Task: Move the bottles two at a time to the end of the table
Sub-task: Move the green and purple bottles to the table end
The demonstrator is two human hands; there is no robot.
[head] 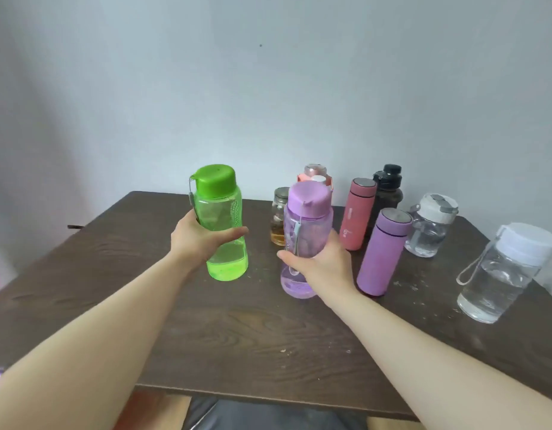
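Observation:
My left hand (197,240) is wrapped around the middle of a clear green bottle (220,212) with a green cap, held upright near the table's centre. My right hand (319,263) grips a translucent purple bottle (305,225) with a lilac cap, also upright, just right of the green one. Whether either bottle's base touches the dark wooden table (237,336) I cannot tell. Behind and to the right stand other bottles: a small glass jar (279,220), a pink-capped bottle (315,172), a coral flask (357,214), a black bottle (389,187) and a purple flask (383,252).
Two clear bottles with white caps stand at the right, one (431,226) further back and a larger one (501,274) near the right edge. A pale wall rises right behind the table's far edge. The table's left half and near side hold nothing.

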